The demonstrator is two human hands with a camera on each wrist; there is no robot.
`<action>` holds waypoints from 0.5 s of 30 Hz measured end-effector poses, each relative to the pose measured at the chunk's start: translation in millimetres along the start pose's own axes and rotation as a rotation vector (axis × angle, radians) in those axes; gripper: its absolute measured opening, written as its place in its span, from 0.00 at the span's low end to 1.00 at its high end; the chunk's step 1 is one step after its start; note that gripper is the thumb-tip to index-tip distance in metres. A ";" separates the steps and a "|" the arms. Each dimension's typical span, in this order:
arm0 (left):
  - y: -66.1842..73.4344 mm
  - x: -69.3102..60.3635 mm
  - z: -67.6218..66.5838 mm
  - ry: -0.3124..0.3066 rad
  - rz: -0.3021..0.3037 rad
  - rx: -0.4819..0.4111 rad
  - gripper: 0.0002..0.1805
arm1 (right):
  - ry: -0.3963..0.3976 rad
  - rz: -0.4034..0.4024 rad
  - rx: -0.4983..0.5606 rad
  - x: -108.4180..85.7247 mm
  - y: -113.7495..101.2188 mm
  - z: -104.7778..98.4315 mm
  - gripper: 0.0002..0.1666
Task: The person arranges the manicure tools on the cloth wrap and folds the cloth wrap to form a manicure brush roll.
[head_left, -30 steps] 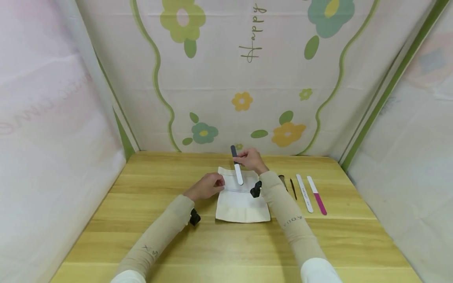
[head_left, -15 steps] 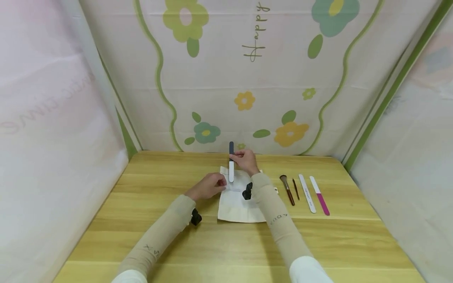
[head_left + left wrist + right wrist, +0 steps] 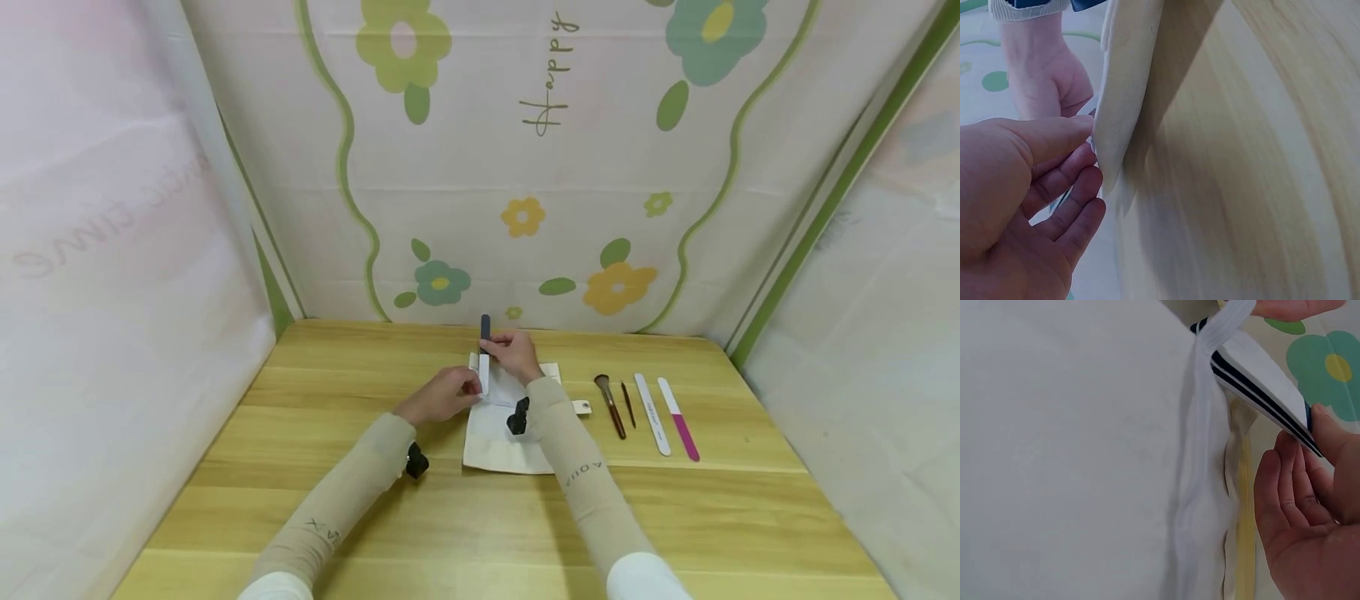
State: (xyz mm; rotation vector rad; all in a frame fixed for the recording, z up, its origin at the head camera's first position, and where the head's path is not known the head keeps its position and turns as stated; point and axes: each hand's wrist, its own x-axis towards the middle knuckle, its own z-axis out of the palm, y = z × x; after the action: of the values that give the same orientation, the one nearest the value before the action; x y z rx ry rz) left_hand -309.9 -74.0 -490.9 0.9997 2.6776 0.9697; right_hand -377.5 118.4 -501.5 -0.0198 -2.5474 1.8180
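Observation:
A cream cloth pouch (image 3: 502, 454) lies unfolded on the wooden table, white inside. My right hand (image 3: 517, 357) pinches a nail file (image 3: 484, 371) by its dark half, above the pouch's upper left part. The file's white half points down toward me. In the right wrist view, the lower end of the file passes behind a white elastic edge (image 3: 1219, 328) of the pouch. My left hand (image 3: 444, 393) is at the pouch's left edge. In the left wrist view, its thumb and forefinger pinch the cloth border (image 3: 1124, 81); the other fingers curve loosely.
To the pouch's right lie a brush (image 3: 611, 406), a thin dark stick-like tool (image 3: 628, 405), a white nail file (image 3: 652, 414) and a white and magenta file (image 3: 678, 419). A strap with a snap (image 3: 582, 407) sticks out right. A flowered cloth wall (image 3: 442, 192) stands behind.
My right hand has carried the nail file left and then down to the pouch's upper left, turning it nearly straight. The brush has come into full view. My left hand stays at the pouch edge.

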 end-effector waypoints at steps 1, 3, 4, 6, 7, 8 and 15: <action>0.6 0.0 -0.2 0.001 0.000 -0.002 0.04 | -0.011 0.005 0.000 -0.7 0.8 0.5 0.16; 1.6 -0.1 -0.5 0.000 0.001 -0.005 0.04 | -0.033 0.014 -0.008 -1.9 2.5 1.3 0.15; 2.1 -0.2 -0.9 0.000 0.002 -0.005 0.03 | -0.044 0.015 -0.016 -2.8 2.9 1.5 0.15; 2.5 -0.3 -1.0 -0.002 0.007 -0.009 0.04 | -0.062 0.018 -0.033 -4.2 3.6 1.7 0.14; 2.6 -0.5 -1.1 -0.001 0.012 -0.009 0.04 | -0.071 0.022 -0.041 -5.2 3.6 1.5 0.14; 2.7 -0.5 -1.1 -0.002 0.014 -0.011 0.03 | -0.079 0.027 -0.050 -6.6 3.2 1.0 0.13; 0.0 0.1 1.0 -0.003 0.023 0.000 0.04 | -0.123 0.055 -0.117 -15.4 1.8 -3.6 0.12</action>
State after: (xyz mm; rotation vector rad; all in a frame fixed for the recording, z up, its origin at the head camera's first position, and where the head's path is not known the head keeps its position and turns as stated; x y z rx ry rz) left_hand -309.6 -73.4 -491.6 1.0331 2.6695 0.9709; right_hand -362.1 122.1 -502.1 0.0213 -2.7612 1.7382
